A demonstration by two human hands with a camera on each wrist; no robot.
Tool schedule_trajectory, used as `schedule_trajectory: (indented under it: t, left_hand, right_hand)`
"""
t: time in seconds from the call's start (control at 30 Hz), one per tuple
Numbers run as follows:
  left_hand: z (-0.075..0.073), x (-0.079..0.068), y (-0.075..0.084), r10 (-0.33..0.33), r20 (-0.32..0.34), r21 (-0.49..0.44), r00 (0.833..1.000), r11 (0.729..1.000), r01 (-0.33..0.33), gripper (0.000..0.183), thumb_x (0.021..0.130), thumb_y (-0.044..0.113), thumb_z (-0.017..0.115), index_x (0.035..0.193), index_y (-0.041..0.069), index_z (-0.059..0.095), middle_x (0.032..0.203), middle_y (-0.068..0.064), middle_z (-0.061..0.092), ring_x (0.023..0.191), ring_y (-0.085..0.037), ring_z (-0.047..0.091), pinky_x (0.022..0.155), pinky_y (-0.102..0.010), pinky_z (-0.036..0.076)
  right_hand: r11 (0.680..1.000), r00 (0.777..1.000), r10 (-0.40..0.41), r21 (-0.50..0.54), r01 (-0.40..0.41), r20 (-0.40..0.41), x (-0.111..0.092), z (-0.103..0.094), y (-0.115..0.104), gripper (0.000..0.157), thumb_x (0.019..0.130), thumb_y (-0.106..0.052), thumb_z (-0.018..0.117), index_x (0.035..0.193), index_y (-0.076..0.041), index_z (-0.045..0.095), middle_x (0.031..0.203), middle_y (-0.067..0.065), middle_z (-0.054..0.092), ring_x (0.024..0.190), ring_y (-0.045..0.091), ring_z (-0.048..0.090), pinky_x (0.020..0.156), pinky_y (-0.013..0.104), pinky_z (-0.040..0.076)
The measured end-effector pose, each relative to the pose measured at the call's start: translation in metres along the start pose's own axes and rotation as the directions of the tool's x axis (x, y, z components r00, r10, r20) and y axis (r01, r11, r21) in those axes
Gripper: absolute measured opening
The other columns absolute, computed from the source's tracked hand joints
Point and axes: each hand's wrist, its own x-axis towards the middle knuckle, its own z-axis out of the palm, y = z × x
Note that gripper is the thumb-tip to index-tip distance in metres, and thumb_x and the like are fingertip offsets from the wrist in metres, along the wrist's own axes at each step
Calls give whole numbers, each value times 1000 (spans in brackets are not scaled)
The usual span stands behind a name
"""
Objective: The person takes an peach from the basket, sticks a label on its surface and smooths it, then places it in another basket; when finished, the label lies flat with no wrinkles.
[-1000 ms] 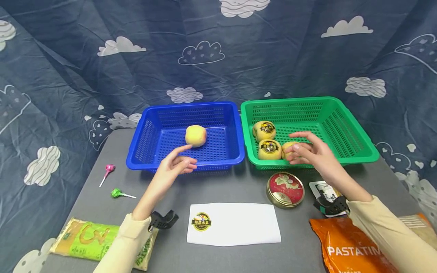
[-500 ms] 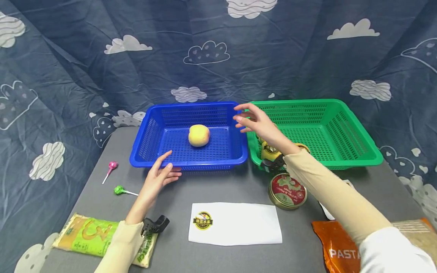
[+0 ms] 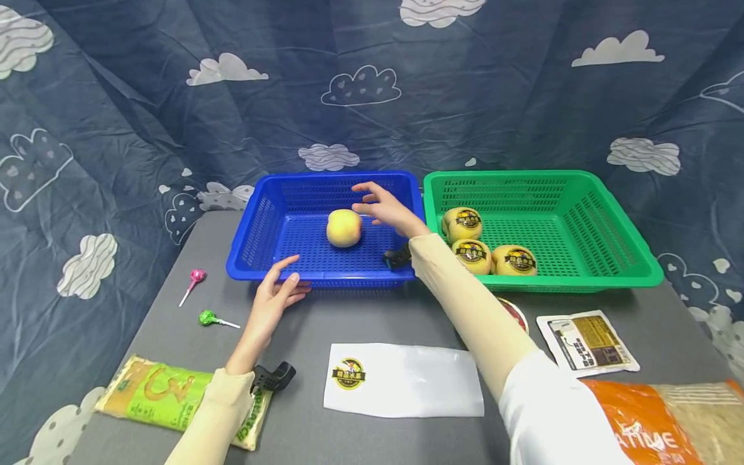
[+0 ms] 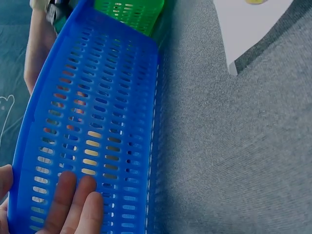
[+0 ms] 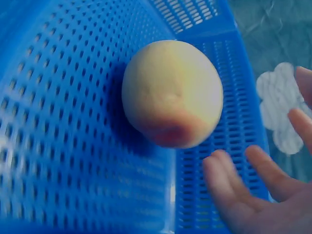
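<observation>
A yellow peach with a red blush lies in the blue basket. My right hand is over that basket, just right of the peach, its fingers loosely spread with nothing between them. In the right wrist view the fingertips are apart from the peach. My left hand is at the front left of the basket. Its fingers are extended along the outer wall in the left wrist view, with another fingertip right at the rim.
The green basket on the right holds three stickered peaches. In front are a white sheet with one round sticker, a partly hidden tin, a sachet, an orange bag, a green packet and two lollipops.
My right hand has left the peach in the green basket and moved left over the blue basket. My left hand has shifted slightly down and left, its fingers spreading.
</observation>
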Motion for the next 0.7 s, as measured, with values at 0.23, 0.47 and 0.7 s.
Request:
schedule_trajectory:
  t: [0.23,0.47,0.7]
  left_hand:
    - [5,-4,14,11,6,23,1000,1000,-11,39,95,10,45,132,-1,37,103,-41,50,87,-31,61,85,-50,41]
    - [7,-4,14,24,-1,13,1000,1000,-24,37,95,9,45,130,0,39,103,-42,50,85,-28,61,85,-52,40]
    - [6,-4,14,14,-6,23,1000,1000,-13,37,95,9,44,131,0,39,104,-41,50,90,-39,58,85,-51,40]
  right_hand:
    - [979,975,203,-14,-202,90,14,25,7,63,88,-23,57,141,-25,25,143,11,20,91,33,46,87,48,39]
    - [967,961,254,9,-256,108,20,37,10,67,86,-12,60,141,-23,25,140,8,25,99,33,47,83,50,42]
    - [965,965,259,22,-260,36,19,35,9,61,81,-5,64,133,-20,36,132,9,34,99,28,45,85,48,42]
